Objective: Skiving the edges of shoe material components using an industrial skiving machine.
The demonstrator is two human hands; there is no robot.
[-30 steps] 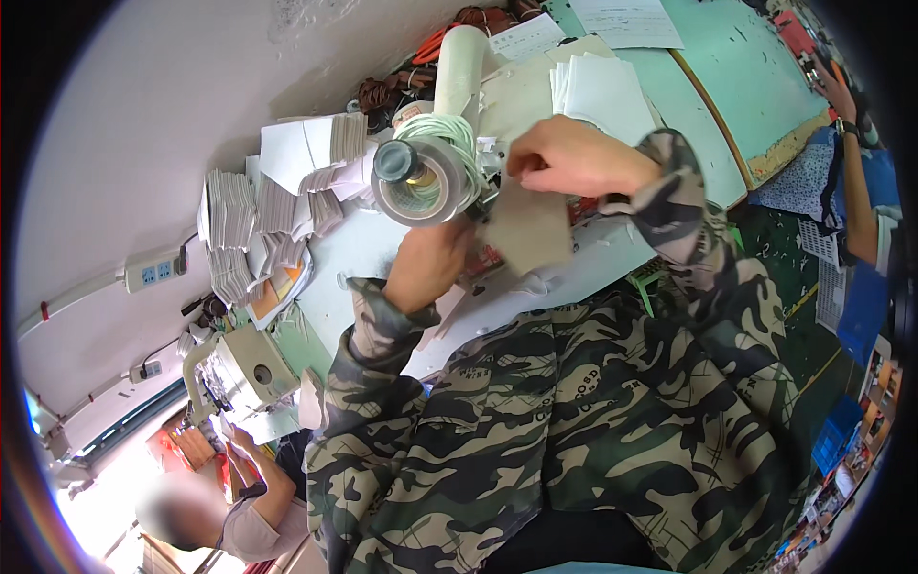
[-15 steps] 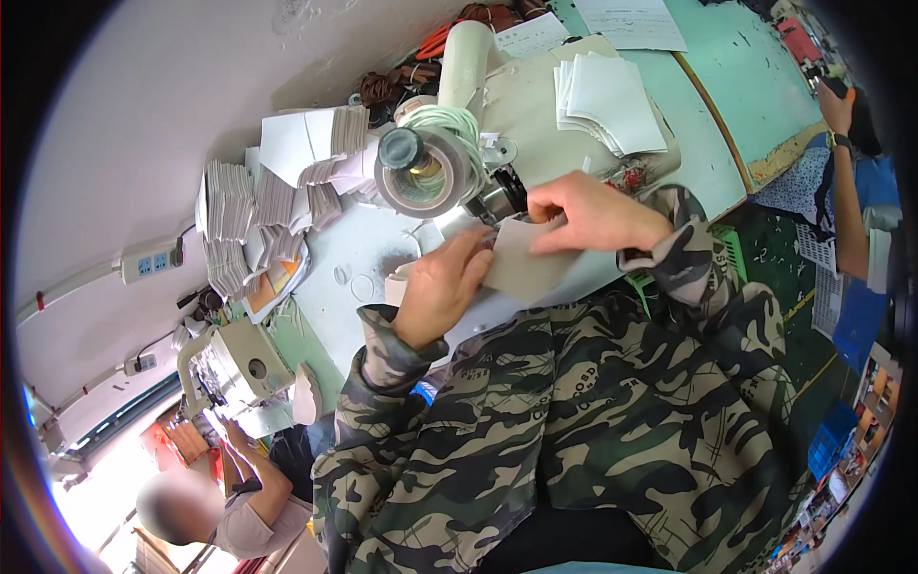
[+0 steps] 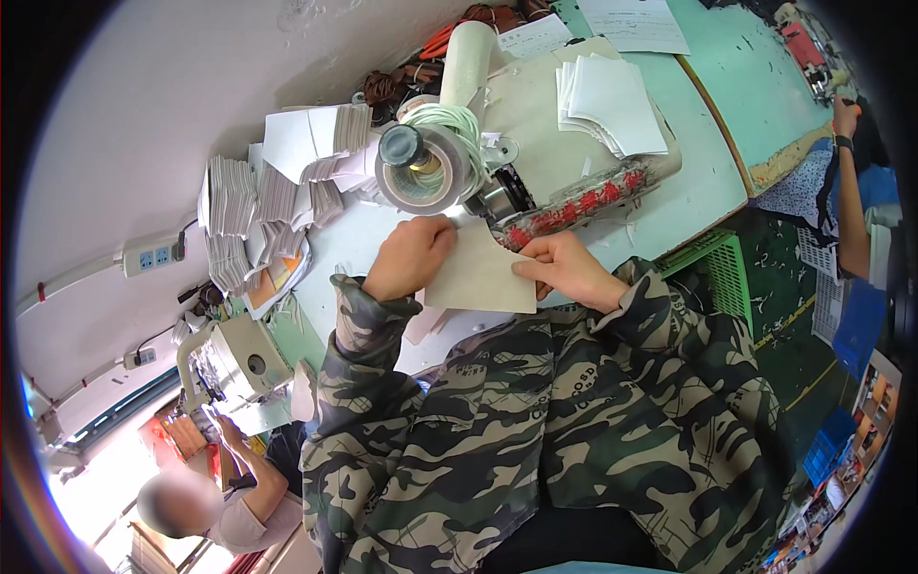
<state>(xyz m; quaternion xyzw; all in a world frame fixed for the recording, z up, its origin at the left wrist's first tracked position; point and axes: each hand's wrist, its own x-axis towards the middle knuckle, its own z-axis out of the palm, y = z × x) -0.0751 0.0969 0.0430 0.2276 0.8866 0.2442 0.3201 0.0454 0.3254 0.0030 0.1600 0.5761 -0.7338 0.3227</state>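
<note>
A beige flat sheet (image 3: pixel 481 275), like card or thin board, lies tilted at the near side of a machine (image 3: pixel 469 72), its far edge up by the machine's metal working part (image 3: pixel 503 196). My left hand (image 3: pixel 411 256) is closed, curled fingers at the sheet's left edge. My right hand (image 3: pixel 571 271) pinches its right edge between thumb and fingers. Below the sheet, another pale piece (image 3: pixel 424 323) shows partly. On the machine sit a wide tape roll (image 3: pixel 390 182) and a coil of pale green cord (image 3: pixel 459 122). A worn arm with red marks (image 3: pixel 583 203) runs to the right.
White sheets (image 3: pixel 612 105) lie stacked on the machine bed. Tall piles of cut pieces (image 3: pixel 229 210) stand by the wall at left. A green crate (image 3: pixel 719 277) is below the table's right edge. Other people work at the lower left, near another machine (image 3: pixel 244 359), and at far right.
The sheet has swung round and come squarer before the machine. My right hand has drawn down toward me, uncovering the red-marked arm; my left hand has shifted up and left.
</note>
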